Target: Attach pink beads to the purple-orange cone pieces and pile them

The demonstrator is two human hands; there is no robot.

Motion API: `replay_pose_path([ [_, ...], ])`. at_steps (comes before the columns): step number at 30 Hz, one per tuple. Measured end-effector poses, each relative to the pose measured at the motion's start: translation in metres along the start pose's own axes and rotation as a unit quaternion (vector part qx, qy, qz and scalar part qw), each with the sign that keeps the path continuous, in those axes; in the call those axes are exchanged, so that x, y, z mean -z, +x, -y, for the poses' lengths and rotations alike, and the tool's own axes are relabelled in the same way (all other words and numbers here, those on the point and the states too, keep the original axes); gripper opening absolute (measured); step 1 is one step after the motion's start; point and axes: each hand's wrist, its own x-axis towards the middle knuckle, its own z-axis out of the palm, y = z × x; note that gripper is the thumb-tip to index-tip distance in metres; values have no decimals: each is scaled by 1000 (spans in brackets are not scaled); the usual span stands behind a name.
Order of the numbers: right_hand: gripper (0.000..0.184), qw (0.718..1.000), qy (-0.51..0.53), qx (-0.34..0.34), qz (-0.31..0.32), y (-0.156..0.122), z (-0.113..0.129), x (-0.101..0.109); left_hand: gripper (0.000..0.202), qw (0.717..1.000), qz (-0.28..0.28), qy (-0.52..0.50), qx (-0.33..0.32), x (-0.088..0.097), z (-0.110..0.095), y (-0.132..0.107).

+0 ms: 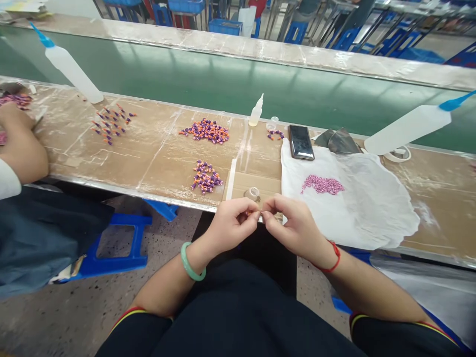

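My left hand and my right hand meet at the table's front edge, fingertips almost touching. Each is closed in a pinch. What sits between the fingers is too small and hidden to name; a bit of orange shows by the left fingers. Just beyond them stands a small clear round container. To the left lies a pile of small purple, pink and orange pieces, with a larger purple and orange pile behind it. Tiny pink pieces lie on a white cloth at the right.
A small dropper bottle, a phone and a tape roll are at the back. Large white bottles lean at both sides. Purple pieces stand in rows at left, near a co-worker's arm.
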Motion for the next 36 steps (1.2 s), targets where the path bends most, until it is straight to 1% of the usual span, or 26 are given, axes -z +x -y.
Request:
replay_pose_path([
  [3,14,1000,6,0,31,2,-3,3,14,1000,16,-13,11,0,3,1],
  [6,14,998,35,-16,58,3,-5,5,14,999,25,-40,13,1,5,4],
  [8,15,996,50,-30,63,4,-8,6,14,997,21,-67,19,3,7,5],
  [10,15,996,48,-37,60,5,-11,7,11,994,-1,-100,38,6,11,5],
  [13,15,997,19,-46,64,7,-20,11,10,984,-39,-153,83,12,20,3],
  [17,16,989,-79,-35,118,17,-41,16,17,968,-69,-192,144,20,33,4],
  [21,9,975,-138,-19,173,32,-63,15,16,961,-84,-211,161,24,39,9],
  [23,9,968,-156,-11,197,39,-69,14,14,959,-85,-214,165,25,40,11],
  [29,13,949,-194,10,250,55,-71,11,13,955,-84,-216,185,25,45,11],
  [36,16,925,-257,38,279,58,-68,12,12,958,-79,-205,182,24,49,11],
])
